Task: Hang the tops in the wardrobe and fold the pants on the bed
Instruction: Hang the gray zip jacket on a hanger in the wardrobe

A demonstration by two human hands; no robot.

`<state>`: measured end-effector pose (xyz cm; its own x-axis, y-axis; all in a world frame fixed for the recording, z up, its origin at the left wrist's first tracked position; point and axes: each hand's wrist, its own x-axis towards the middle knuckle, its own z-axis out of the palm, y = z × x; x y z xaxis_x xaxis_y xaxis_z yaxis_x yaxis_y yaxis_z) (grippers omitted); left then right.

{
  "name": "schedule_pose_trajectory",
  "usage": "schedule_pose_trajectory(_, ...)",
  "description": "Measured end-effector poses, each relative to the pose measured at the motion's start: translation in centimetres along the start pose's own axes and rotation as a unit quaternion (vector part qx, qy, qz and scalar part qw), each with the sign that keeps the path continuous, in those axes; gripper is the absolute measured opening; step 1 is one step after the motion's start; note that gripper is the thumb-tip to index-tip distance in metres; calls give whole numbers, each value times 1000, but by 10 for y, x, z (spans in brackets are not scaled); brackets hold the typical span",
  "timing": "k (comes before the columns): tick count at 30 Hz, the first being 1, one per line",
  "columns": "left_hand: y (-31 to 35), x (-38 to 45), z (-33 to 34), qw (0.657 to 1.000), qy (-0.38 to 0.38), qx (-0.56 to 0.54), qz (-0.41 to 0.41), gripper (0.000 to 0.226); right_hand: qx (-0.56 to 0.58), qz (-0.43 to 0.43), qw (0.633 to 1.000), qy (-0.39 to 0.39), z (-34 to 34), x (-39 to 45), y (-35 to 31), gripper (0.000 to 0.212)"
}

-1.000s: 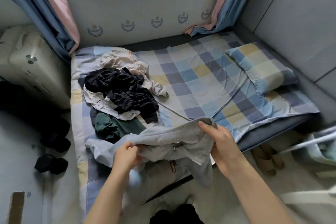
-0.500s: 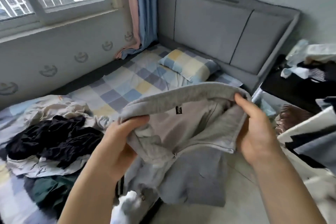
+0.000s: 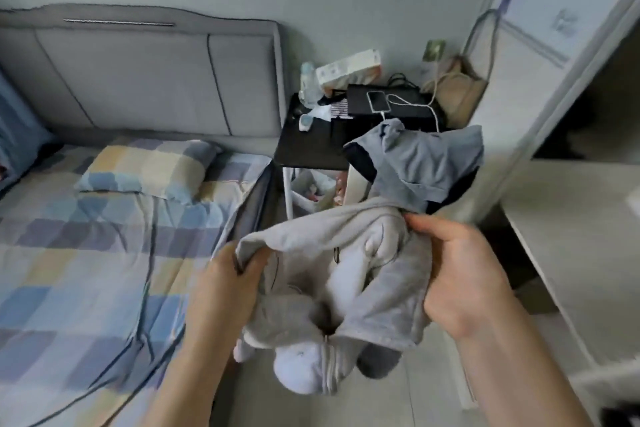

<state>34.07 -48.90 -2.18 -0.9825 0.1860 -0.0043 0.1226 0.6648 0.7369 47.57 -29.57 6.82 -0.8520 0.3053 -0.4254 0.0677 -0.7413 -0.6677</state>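
Here, both hands hold a light grey fleece zip-up top (image 3: 349, 274) in the air above the pale floor, just off the edge of the bed (image 3: 86, 270). The left hand (image 3: 225, 291) pinches a fold of the fabric near its upper left edge, thumb over the cloth and fingers curled behind it. The right hand (image 3: 460, 274) grips the opposite upper edge, fingers wrapped into the bunched material. The hands are set apart, with the garment sagging between them and its zipper and lower part hanging down toward the floor. The bed lies to the left, covered by a checked sheet in blue, yellow and lilac, with a matching checked pillow (image 3: 149, 166) resting near the grey padded headboard (image 3: 138, 80). Beyond the top stands a black bedside table (image 3: 308, 146) crowded with small items, among them a white phone (image 3: 378, 101) on a charging cable. A blue-grey garment (image 3: 426, 163) is draped just behind the held top, beside a white wardrobe panel (image 3: 519, 62).
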Motion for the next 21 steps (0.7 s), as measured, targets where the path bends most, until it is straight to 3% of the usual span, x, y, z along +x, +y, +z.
schedule_pose_trajectory(4, 51, 8, 72, 995, -93, 32, 20, 36, 17, -3, 998, 59, -56, -4, -40, 40)
schedule_pose_trajectory(6, 75, 17, 98, 975, -179, -116, -55, 31, 17, -16, 995, 100, -83, -7, -57, 41)
schedule_pose_trajectory(9, 112, 29, 132, 828, -331, -375, -254, 20, -12, -93, 978, 189, -118, -11, -84, 29)
schedule_pose_trajectory(11, 138, 33, 156, 779, -396, -397, -281, 23, -122, -166, 947, 248, -139, -16, -105, 16)
schedule_pose_trajectory(14, 176, 40, 187, 760, -481, -373, -230, 27, -296, -268, 857, 324, -167, -19, -130, 4)
schedule_pose_trajectory(15, 189, 42, 193, 754, -522, -350, -192, 27, -333, -294, 826, 348, -176, -18, -135, 12)
schedule_pose_trajectory(17, 218, 52, 205, 752, -608, -250, -51, 39, -369, -316, 764, 424, -195, -10, -145, 16)
schedule_pose_trajectory(18, 234, 60, 215, 765, -611, -202, 17, 43, -368, -318, 737, 469, -204, -4, -152, 12)
schedule_pose_trajectory(21, 279, 75, 246, 840, -501, -113, 173, 43, -294, -328, 699, 564, -219, 12, -172, 5)
